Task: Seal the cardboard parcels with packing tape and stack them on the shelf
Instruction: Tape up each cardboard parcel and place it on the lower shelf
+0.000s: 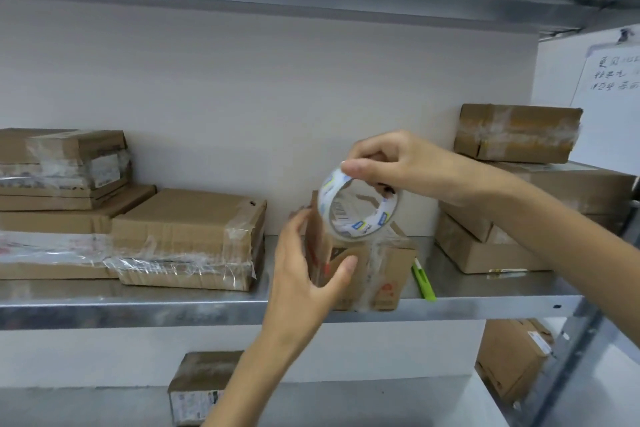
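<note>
The left hand point(304, 274) covered the left face of the small parcel point(374, 274); contact between its fingers and the parcel's raised flap was too blurred to resolve. The tape roll point(358, 208), pinched by the right hand point(391, 166), screened the parcel's top. Printing on roll and parcel was illegible. The green tool point(423, 281) lay partly behind the parcel, type undetermined. The right forearm crossed the right-hand stack point(485, 250). The left-hand stack point(52, 191) was cut off by the left edge. The whiteboard point(609, 80) was cut off by the right edge, and its writing was unreadable. The lower parcel point(194, 388) was cut off by the bottom edge and overlapped by the left forearm.
</note>
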